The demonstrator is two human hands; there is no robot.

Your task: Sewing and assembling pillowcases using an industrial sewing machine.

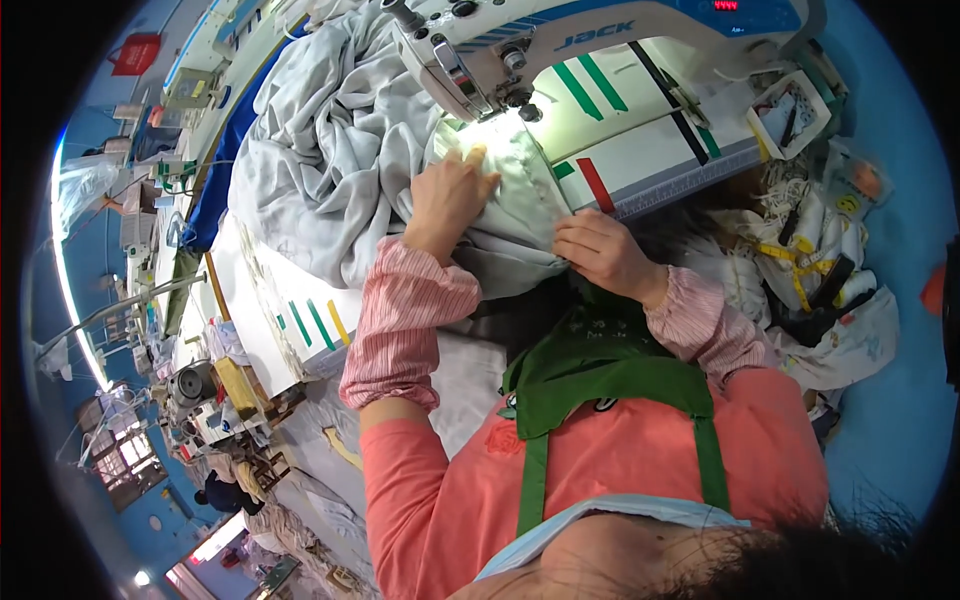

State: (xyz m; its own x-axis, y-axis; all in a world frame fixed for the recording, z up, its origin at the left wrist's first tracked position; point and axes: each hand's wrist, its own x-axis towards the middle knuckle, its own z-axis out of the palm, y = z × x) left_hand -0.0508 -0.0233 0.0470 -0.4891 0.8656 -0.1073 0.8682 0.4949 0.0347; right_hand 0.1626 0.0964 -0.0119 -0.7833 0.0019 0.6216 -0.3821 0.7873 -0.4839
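Grey cloth point(325, 150) lies heaped across the upper middle of the frame, its folds crowding the left side of the worktop point(645, 165). A flatter part runs under the sewing machine point(640, 40), whose lit head overhangs it at top centre. The left hand point(452, 200) lies on this part, index finger stretched toward the needle area; the right hand point(600, 248) pinches the near edge between thumb and fingers.

Right of the cloth, red tape point(593, 184) and a ruler strip point(690, 182) mark the worktop. At upper right sits a white box point(790, 115) of small items, too small to identify. Below it, thread spools point(850, 245), a yellow measuring tape point(797, 268) and white bundles pile together.
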